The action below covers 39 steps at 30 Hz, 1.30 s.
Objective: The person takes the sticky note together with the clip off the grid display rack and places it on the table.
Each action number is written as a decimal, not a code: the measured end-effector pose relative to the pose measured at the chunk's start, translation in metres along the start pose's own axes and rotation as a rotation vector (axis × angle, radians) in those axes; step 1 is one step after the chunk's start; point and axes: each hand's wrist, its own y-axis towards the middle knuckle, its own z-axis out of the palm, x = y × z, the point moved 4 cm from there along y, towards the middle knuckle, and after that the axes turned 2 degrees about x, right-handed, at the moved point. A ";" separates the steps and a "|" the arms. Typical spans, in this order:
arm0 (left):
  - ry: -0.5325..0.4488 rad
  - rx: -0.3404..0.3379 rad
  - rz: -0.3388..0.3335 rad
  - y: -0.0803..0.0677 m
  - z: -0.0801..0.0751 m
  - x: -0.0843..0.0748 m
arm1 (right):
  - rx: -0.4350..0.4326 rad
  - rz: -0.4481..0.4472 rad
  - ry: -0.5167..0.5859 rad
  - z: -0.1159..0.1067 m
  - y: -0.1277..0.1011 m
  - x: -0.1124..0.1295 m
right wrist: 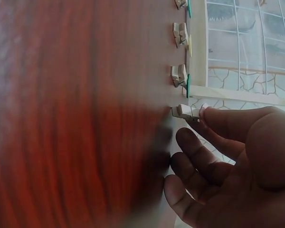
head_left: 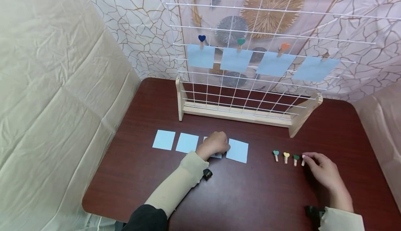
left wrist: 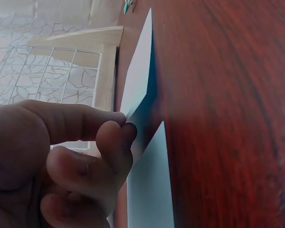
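Already the left hand point(head_left: 215, 144) pinches the edge of the third blue paper square point(left wrist: 137, 90) in the row on the desk point(head_left: 250, 196) in front of the wire grid stand point(head_left: 244, 112); a shallow pinch could let it slip or crease. Right of that stand's foot, the right hand point(head_left: 322, 170) nips the white heart clip point(right wrist: 186, 110), rightmost of four, with a light fingertip hold that might drop it or knock the green clip point(head_left: 296, 159) beside it.

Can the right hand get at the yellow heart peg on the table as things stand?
Probably yes. The right hand already pinches the end peg of that row, and the yellow heart peg lies two places left on the table, uncovered.
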 end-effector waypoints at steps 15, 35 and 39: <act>0.000 0.005 -0.035 -0.004 0.004 0.001 | 0.009 -0.009 0.011 0.003 0.001 0.000; -0.049 -0.014 0.003 -0.007 0.001 0.002 | 0.030 -0.025 0.009 0.004 0.002 0.002; -0.064 -0.026 0.042 -0.011 -0.003 0.002 | 0.048 -0.014 0.012 0.003 0.003 0.002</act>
